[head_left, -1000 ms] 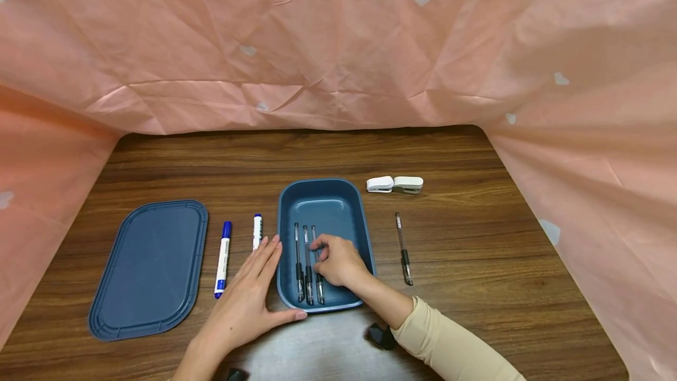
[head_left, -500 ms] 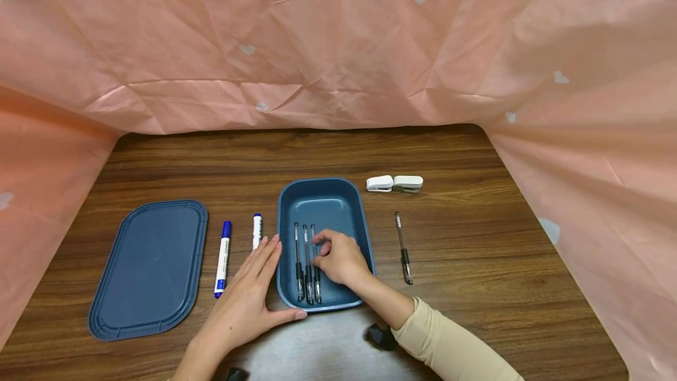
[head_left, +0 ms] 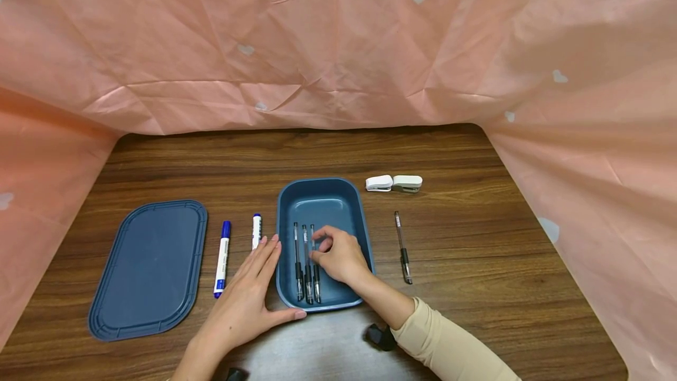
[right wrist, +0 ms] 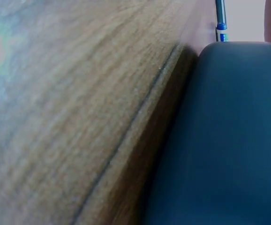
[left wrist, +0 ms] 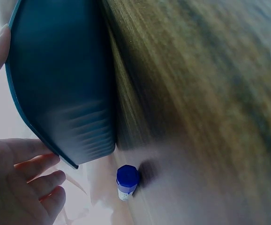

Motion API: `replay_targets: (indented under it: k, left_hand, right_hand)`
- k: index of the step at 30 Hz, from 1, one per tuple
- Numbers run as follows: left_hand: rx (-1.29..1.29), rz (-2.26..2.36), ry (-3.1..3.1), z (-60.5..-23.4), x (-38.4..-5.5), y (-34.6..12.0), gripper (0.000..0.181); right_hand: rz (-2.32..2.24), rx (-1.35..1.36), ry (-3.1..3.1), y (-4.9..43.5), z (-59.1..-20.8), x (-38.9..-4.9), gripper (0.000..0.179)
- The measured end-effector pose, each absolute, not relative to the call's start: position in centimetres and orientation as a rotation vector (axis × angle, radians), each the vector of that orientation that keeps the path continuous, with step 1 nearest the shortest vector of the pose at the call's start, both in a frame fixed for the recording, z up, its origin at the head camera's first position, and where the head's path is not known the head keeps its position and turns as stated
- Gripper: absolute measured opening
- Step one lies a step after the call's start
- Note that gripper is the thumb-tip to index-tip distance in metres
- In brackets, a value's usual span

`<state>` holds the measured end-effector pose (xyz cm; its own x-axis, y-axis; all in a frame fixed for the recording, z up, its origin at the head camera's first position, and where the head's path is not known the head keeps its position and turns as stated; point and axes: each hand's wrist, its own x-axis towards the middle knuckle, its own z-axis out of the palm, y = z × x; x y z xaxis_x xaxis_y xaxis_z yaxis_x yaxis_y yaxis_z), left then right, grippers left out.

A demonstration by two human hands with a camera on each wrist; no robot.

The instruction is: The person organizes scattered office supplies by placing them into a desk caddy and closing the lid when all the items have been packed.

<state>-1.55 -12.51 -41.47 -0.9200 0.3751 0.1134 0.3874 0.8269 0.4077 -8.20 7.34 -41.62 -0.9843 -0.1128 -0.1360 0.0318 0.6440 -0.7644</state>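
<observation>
In the head view, a blue rectangular box (head_left: pixel 338 210) stands lidless at the middle of the table. Three clear gel pens with black grips lie side by side in it: a left pen (head_left: pixel 297 269), a middle pen (head_left: pixel 307 275) and a right pen (head_left: pixel 317 287). My right hand (head_left: pixel 341 257) reaches over the box's right side and pinches the right pen, its fingertips partly covering the barrel. With fingers straight, my left hand (head_left: pixel 245 293) touches the box's left rim, the thumb lying at its near edge. The left wrist view shows those fingers (left wrist: pixel 34 164) against the rim.
A blue lid (head_left: pixel 150 269) lies far left. Between lid and box are a blue-capped marker (head_left: pixel 223 257) and another marker (head_left: pixel 257 231), partly behind my left hand. Right of the box are a gel pen (head_left: pixel 403 249) and two white staplers (head_left: pixel 394 183).
My right hand has shifted the right pen slightly left, closer to the middle pen. My left hand has stayed in place at the box.
</observation>
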Motion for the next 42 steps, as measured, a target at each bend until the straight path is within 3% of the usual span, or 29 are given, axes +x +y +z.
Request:
replay_targets:
  k: [19,42]
  left_hand:
    - [-0.617,-0.707,-2.974,-41.5,-1.5,-12.5,0.117]
    - [-0.605,-0.728,-2.992,-41.5,-1.5,-12.5,0.117]
  right_hand:
    - [-1.302,-0.168,2.661,7.5,-40.7,-8.3,0.028]
    - [-1.512,-0.146,2.610,10.4,-33.3,-9.6,0.028]
